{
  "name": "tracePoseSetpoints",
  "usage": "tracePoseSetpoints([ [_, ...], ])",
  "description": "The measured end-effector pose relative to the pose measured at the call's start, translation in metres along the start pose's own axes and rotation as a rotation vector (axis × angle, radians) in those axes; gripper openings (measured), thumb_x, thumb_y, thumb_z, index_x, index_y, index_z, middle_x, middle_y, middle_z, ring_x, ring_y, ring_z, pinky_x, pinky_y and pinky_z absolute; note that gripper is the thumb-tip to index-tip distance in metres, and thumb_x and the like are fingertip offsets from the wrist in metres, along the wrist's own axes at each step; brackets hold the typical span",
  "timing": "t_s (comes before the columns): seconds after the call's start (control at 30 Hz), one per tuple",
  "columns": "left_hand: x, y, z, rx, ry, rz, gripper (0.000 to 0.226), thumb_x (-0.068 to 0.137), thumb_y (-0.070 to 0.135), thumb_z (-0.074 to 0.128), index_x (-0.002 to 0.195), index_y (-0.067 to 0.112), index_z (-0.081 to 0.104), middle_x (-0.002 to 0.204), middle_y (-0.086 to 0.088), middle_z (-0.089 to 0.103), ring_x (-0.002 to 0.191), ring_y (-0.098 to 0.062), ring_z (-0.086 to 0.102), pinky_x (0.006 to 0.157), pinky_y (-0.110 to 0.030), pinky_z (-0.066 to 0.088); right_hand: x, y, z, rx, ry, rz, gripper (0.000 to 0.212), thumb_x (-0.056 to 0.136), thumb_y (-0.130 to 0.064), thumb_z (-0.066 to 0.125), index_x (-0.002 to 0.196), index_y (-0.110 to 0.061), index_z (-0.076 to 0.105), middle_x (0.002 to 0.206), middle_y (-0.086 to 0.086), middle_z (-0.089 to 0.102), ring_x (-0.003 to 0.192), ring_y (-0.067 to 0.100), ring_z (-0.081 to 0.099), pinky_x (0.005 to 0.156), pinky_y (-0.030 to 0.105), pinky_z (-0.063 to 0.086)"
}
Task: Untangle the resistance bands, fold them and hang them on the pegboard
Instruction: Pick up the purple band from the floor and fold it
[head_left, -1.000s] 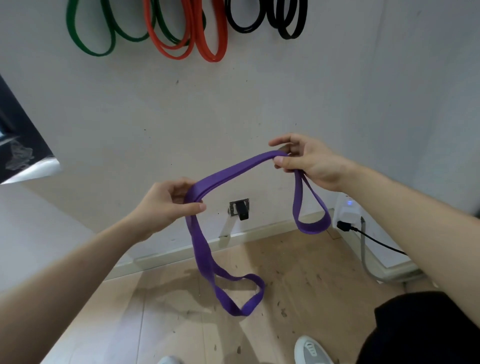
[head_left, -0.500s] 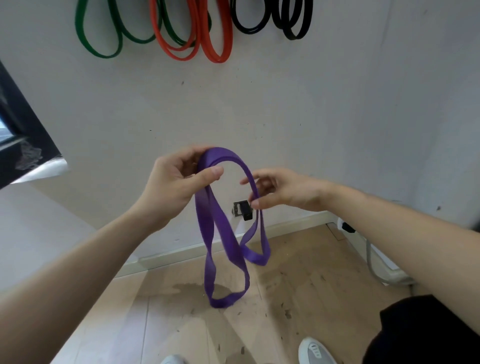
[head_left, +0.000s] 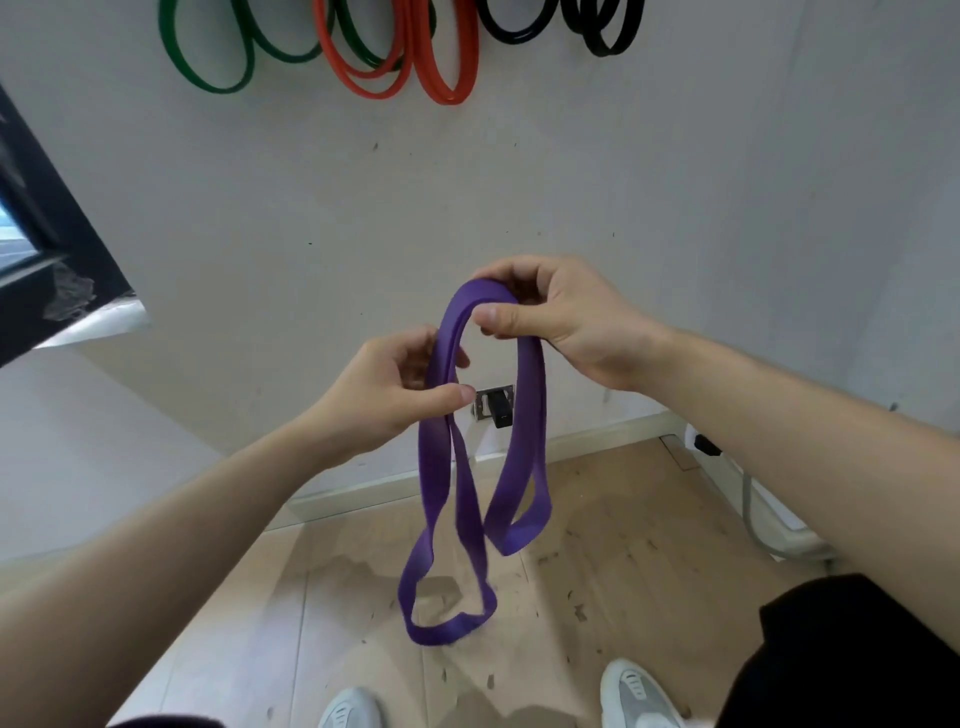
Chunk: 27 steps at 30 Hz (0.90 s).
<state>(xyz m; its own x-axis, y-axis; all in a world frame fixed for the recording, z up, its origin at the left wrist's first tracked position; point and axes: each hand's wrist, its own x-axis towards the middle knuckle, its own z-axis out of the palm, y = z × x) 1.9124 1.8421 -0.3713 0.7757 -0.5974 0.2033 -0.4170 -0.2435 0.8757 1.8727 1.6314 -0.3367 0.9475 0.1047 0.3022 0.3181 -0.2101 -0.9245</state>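
A purple resistance band (head_left: 524, 441) hangs folded in front of me, bent into an arch at the top with two loops dangling toward the floor. My right hand (head_left: 561, 322) pinches the top of the arch between thumb and fingers. Just below and to the left, my left hand (head_left: 389, 389) grips the band's left strands. Green bands (head_left: 208, 67), orange bands (head_left: 441, 67) and black bands (head_left: 602, 36) hang on the white wall at the top of the view; their hooks are out of frame.
A wall socket with a black plug (head_left: 496, 408) sits low on the wall behind the band. A white appliance with a cable (head_left: 763, 525) stands at the right on the wooden floor (head_left: 597, 571). A dark window frame (head_left: 47, 249) juts in at left. My shoes (head_left: 634, 696) are below.
My right hand rose and took the top of the band's arch. My left hand slid down onto the left strands. The loops now hang longer and closer together.
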Motion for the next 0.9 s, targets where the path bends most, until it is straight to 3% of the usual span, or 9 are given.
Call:
tracePoseSetpoints([
  [0.1,0.000,-0.010,0.003,-0.010,-0.035,-0.059,0.024,0.082,0.007,0.081,0.099,0.013,0.066,0.084,0.000,0.073,0.081,-0.018,0.073,0.077,-0.029,0.061,0.000,-0.006,-0.008,0.051,0.042,-0.019,0.029,0.079,-0.020,0.076,0.107,-0.018,0.069,0.095,0.002,0.070,0.085,0.013,0.065,0.090,0.036,0.055],
  [0.27,-0.001,-0.021,0.008,-0.027,-0.078,-0.126,0.035,0.085,0.007,0.079,0.114,0.013,0.061,0.100,-0.006,0.078,0.094,-0.022,0.075,0.083,-0.034,0.061,0.000,-0.010,-0.029,0.121,0.117,-0.027,0.029,0.086,-0.009,0.070,0.114,-0.007,0.066,0.095,0.004,0.067,0.084,0.014,0.064,0.086,0.032,0.053],
  [0.37,0.001,-0.023,0.009,-0.032,-0.066,-0.127,0.035,0.084,0.008,0.080,0.113,0.013,0.061,0.101,-0.014,0.075,0.096,-0.031,0.072,0.084,-0.040,0.062,0.001,-0.006,-0.042,0.151,0.133,-0.023,0.031,0.079,-0.016,0.072,0.109,-0.010,0.067,0.090,0.000,0.067,0.079,0.013,0.064,0.080,0.028,0.052],
  [0.47,0.002,-0.021,0.008,-0.003,-0.045,-0.109,0.036,0.082,0.012,0.083,0.112,0.016,0.063,0.099,-0.013,0.072,0.093,-0.032,0.070,0.079,-0.036,0.063,0.001,0.003,-0.057,0.150,0.163,0.006,0.029,0.082,-0.015,0.071,0.110,-0.009,0.068,0.091,0.001,0.067,0.080,0.013,0.064,0.079,0.027,0.052],
  [0.6,0.002,-0.017,0.003,0.028,0.023,-0.072,0.039,0.078,0.012,0.085,0.107,0.029,0.064,0.095,0.000,0.075,0.088,-0.020,0.073,0.075,-0.026,0.061,-0.002,0.018,-0.073,0.119,0.178,0.087,0.036,0.075,-0.022,0.074,0.109,-0.012,0.069,0.094,0.000,0.068,0.084,0.014,0.065,0.079,0.027,0.051],
  [0.77,0.002,-0.014,-0.006,0.013,0.148,-0.011,0.040,0.081,0.004,0.082,0.115,0.017,0.067,0.097,-0.004,0.076,0.092,-0.022,0.074,0.087,-0.033,0.061,-0.008,0.037,-0.086,0.060,0.104,0.197,0.042,0.076,-0.020,0.075,0.116,-0.010,0.068,0.091,0.002,0.068,0.088,0.017,0.064,0.084,0.033,0.049],
  [0.9,0.002,-0.008,-0.010,-0.018,0.196,0.037,0.035,0.083,0.005,0.079,0.114,0.017,0.068,0.098,-0.010,0.075,0.095,-0.029,0.072,0.092,-0.044,0.059,-0.013,0.038,-0.079,-0.140,-0.080,0.301,0.041,0.081,-0.015,0.078,0.120,-0.016,0.064,0.095,0.007,0.069,0.090,0.017,0.066,0.089,0.032,0.047],
])
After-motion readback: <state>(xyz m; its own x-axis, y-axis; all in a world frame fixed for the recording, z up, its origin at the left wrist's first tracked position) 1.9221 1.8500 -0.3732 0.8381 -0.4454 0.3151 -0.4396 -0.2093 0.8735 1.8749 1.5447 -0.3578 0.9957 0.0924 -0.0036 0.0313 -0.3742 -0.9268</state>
